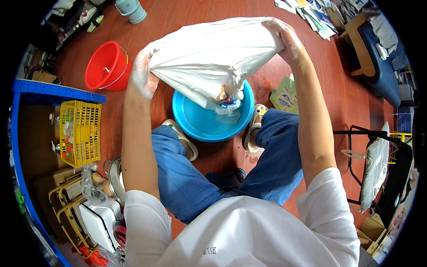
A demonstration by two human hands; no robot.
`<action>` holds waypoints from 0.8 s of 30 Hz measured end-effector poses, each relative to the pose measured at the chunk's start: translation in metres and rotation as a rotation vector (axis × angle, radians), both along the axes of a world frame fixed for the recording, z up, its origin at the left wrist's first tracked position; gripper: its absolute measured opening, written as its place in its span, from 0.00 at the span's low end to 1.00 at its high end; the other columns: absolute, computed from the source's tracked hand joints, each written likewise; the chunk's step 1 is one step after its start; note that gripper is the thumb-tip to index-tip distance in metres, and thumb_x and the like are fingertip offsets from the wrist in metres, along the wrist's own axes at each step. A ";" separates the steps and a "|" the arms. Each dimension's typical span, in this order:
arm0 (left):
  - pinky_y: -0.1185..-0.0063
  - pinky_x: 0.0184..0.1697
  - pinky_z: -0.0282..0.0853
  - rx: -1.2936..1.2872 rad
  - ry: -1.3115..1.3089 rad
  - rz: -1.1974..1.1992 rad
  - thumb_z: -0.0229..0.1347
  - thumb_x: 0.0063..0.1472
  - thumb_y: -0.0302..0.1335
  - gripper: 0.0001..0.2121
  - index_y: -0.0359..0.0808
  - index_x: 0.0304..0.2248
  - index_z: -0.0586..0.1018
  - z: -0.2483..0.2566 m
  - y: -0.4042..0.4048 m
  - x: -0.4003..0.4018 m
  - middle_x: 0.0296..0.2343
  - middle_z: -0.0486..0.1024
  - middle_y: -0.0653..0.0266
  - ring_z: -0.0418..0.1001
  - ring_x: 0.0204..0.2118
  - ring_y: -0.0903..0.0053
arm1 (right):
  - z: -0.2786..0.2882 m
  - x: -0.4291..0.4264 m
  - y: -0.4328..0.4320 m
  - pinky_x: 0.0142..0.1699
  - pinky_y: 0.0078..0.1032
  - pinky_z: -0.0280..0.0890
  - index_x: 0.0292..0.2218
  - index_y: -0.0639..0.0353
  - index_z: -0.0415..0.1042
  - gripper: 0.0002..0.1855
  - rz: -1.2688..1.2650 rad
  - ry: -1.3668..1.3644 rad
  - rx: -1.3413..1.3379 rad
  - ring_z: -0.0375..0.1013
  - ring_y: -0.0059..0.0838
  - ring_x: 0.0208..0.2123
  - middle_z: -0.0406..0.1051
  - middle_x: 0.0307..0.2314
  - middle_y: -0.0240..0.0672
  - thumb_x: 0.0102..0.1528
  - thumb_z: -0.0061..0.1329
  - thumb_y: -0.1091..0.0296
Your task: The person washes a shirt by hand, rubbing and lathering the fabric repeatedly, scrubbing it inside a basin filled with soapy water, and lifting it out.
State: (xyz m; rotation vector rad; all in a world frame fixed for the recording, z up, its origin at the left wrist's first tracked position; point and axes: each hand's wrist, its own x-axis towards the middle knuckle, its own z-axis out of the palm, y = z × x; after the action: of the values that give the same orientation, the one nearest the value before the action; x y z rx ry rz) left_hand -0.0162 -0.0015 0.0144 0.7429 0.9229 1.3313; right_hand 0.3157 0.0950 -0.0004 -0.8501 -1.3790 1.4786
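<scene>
A wet white cloth garment (213,50) with a coloured print is stretched between my two hands. Suds coat my left hand (145,71), which grips the garment's left end. At the upper right my right hand (288,40), also soapy, grips the other end. The garment's middle sags down into a blue plastic basin (178,115), where its printed part bunches up near the water. Cloudy water (203,120) lies in the basin, which stands on the floor between my feet. The fingers of both hands are partly hidden by the fabric.
A red bucket (103,66) stands at the left, and a grey-blue bucket (131,11) farther back. Right of the basin lies a green detergent packet (285,95) near wet spots on the floor. A yellow basket (80,133) with bottles is left; a folding chair (373,167) is right.
</scene>
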 end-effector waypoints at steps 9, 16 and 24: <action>0.77 0.48 0.63 -0.055 0.024 -0.001 0.44 0.58 0.28 0.14 0.29 0.42 0.71 0.000 -0.005 -0.002 0.38 0.73 0.59 0.70 0.42 0.74 | 0.016 -0.018 -0.021 0.43 0.28 0.66 0.41 0.59 0.69 0.18 -0.115 0.051 -0.359 0.70 0.26 0.36 0.70 0.35 0.35 0.52 0.46 0.59; 0.72 0.54 0.57 0.029 -0.336 -0.099 0.42 0.59 0.30 0.16 0.29 0.44 0.69 0.003 -0.009 -0.007 0.43 0.69 0.56 0.65 0.48 0.71 | 0.011 -0.014 -0.026 0.47 0.30 0.62 0.42 0.59 0.70 0.21 0.098 0.156 -0.315 0.67 0.27 0.41 0.70 0.38 0.34 0.52 0.47 0.54; 0.72 0.55 0.56 0.018 -0.313 -0.051 0.41 0.59 0.31 0.18 0.30 0.46 0.67 0.005 -0.010 0.001 0.45 0.68 0.58 0.63 0.50 0.71 | 0.014 -0.022 -0.028 0.44 0.24 0.65 0.43 0.60 0.71 0.22 0.067 0.246 -0.292 0.70 0.25 0.38 0.72 0.36 0.33 0.52 0.49 0.54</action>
State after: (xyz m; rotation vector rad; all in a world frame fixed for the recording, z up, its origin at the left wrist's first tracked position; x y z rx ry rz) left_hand -0.0149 -0.0118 0.0196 0.5482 0.6393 1.3659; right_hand 0.2939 0.0672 0.0132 -0.7748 -1.0340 1.8005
